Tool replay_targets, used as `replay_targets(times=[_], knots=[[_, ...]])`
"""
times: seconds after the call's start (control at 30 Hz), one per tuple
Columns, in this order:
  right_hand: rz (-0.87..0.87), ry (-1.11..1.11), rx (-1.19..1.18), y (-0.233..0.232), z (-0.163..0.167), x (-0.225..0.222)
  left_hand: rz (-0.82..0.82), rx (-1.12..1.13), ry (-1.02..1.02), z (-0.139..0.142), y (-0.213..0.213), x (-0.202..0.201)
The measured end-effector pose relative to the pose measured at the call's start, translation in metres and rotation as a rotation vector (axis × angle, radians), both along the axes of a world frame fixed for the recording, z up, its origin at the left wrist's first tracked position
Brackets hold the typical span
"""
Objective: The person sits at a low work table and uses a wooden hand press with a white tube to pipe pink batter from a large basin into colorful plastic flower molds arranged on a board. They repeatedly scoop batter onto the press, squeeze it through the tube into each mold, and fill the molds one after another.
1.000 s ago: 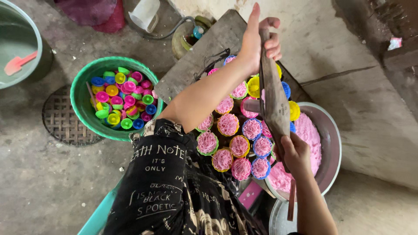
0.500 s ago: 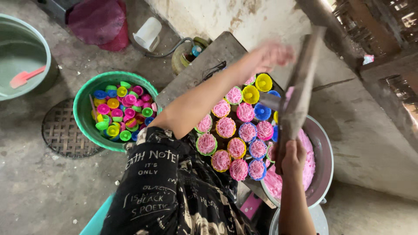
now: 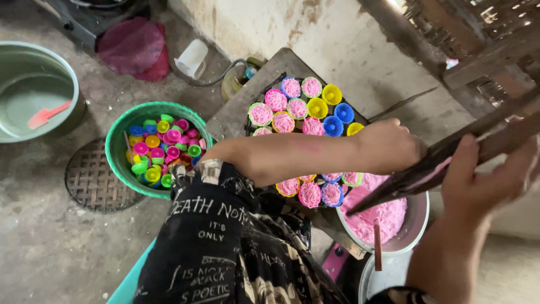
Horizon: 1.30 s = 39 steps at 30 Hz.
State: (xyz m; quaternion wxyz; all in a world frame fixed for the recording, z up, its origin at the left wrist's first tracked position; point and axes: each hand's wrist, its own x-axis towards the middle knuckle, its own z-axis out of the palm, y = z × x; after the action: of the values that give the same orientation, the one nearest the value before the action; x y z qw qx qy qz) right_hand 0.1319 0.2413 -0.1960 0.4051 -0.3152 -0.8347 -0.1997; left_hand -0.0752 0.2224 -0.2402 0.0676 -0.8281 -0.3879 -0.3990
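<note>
My left hand [image 3: 388, 147] is closed in a fist on the lower part of a long dark wooden tool [image 3: 419, 173] smeared with pink. My right hand [image 3: 485, 179] grips the same tool higher up, at the right. The tool slants down, and its tip hangs over a metal bowl [image 3: 419, 217] of pink grated mass [image 3: 383, 215]. Under my left forearm lies a dark tray [image 3: 236, 115] of small coloured cups [image 3: 298, 107]. Most cups are filled with pink strands; a few yellow and blue ones stand empty.
A green basin [image 3: 121, 143] of empty coloured cups stands on the floor at the left, beside a round woven mat [image 3: 93, 183]. Further left is a grey-green tub [image 3: 34, 93] with a pink scoop. A brown stick [image 3: 377, 245] leans in the metal bowl. A rough wall rises behind.
The dark tool was held upright over the tray; now it is tilted low toward the right over the bowl. My left hand has come down from its top end.
</note>
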Motion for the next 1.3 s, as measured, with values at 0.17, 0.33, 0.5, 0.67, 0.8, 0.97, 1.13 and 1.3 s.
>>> replay_targets(times=[0.17,0.33,0.5,0.67,0.8,0.97,1.13,1.3], knots=[[0.182,-0.241,0.015,-0.115,0.031,-0.011,-0.295,-0.621,0.337,0.031,-0.051,0.002],[0.302,0.155,-0.791,-0.144,0.010,0.043,-0.282,-0.509,0.310,0.014,-0.126,0.006],[0.148,0.490,-1.248,-0.117,-0.021,0.157,-0.139,-0.439,0.214,-0.006,-0.137,-0.037],[0.246,1.188,-1.170,-0.112,-0.074,0.210,-0.337,-0.630,-0.457,-0.055,-0.133,-0.097],[0.454,1.655,-0.634,-0.120,-0.116,0.134,-0.555,-0.648,-0.780,-0.102,-0.128,-0.082],[0.847,1.372,-0.687,-0.126,-0.152,0.042,-0.594,-0.252,-1.071,-0.107,-0.112,-0.062],[-0.240,0.312,-0.755,-0.043,-0.220,0.133,-0.664,-0.015,-1.456,-0.091,-0.153,-0.097],[-0.967,-0.329,-1.114,-0.028,-0.351,0.225,-0.486,0.123,-1.531,-0.094,-0.178,-0.113]])
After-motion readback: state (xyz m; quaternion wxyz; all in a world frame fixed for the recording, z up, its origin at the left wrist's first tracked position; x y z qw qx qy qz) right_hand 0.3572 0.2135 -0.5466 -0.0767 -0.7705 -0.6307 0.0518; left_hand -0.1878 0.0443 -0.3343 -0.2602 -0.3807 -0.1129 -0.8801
